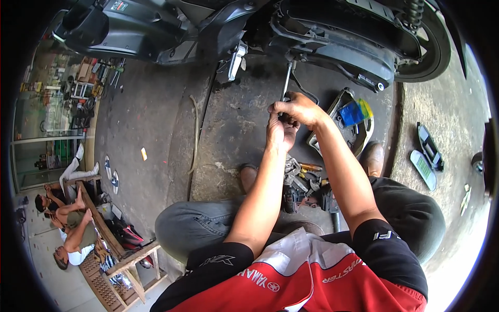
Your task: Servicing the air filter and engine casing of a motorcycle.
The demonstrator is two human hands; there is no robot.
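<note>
Right hand grips a silver rod that extends ahead toward the scooter.

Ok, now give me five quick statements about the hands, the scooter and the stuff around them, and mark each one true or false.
1. Both hands wear gloves. False: the left hand and right hand are bare.
2. The hands meet at the near end of a long metal tool. True.
3. The blue and yellow piece lies left of the hands. False: the blue and yellow piece lies to their right.
4. The tool's far end is at the underside of the scooter. True.
5. A wooden bench stands at the picture's right edge. False: the wooden bench is at the left.
</note>
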